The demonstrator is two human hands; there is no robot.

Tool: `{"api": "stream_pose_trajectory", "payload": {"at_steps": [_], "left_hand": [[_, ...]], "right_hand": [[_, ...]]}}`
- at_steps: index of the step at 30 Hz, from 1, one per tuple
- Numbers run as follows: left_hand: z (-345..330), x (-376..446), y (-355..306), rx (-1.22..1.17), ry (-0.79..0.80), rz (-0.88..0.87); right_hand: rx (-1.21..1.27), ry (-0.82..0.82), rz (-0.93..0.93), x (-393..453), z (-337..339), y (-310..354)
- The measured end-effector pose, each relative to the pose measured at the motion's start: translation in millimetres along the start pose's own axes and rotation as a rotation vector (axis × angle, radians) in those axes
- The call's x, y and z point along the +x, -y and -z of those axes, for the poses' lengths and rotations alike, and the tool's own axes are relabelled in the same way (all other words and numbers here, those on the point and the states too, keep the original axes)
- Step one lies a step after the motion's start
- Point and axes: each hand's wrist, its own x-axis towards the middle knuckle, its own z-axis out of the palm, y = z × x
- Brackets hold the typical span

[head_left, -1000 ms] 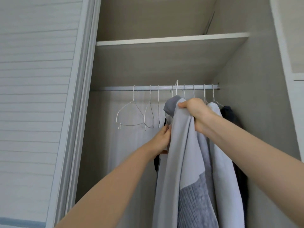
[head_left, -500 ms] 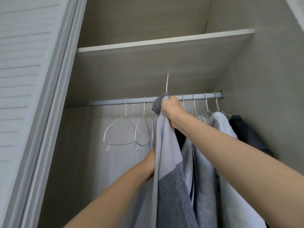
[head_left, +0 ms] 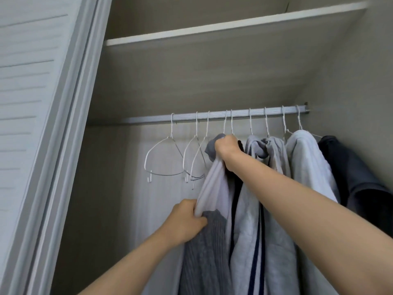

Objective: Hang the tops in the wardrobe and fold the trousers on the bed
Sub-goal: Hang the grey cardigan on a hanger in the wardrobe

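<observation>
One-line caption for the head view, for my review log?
Both hands grip a grey two-tone top hung on the wardrobe rail.

Head view, tilted upward, close to wardrobe rail

top hooked on rail — hanger down

Top pale lilac-grey, dark grey ribbed panel and collar. Next top light grey, navy stripes (vertical). Far-right garment charcoal. Hangers white, rail silver, wardrobe beige woodgrain.
</observation>
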Motion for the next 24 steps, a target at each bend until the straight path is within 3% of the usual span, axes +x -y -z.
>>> {"api": "stream_pose_trajectory", "payload": {"at_steps": [6, 10, 12, 15, 21, 24], "left_hand": [[3, -28, 16, 0.221, -0.253, -0.125], [-6, -57, 27, 0.329, -0.331, -0.251], [-15, -68, 31, 0.354, -0.328, -0.224], [-27, -86, 40, 0.399, -0.327, -0.144], [-55, -128, 53, 0.282, -0.127, 0.072], [-55, -149, 61, 0.136, -0.216, 0.15]], "right_hand": [[-0.257, -0.081, 0.081, -5, -11, -11], [-0.651, -0.117, 0.393, -63, -21, -21], [-0.777, -0.033, 0.47, -94, -27, -23], [-0.805, 0.094, 0.442, -132, -37, -29], [-0.635, 0.106, 0.507, -173, -49, -51], [-0.603, 0.086, 0.53, -190, -44, -60]]}}
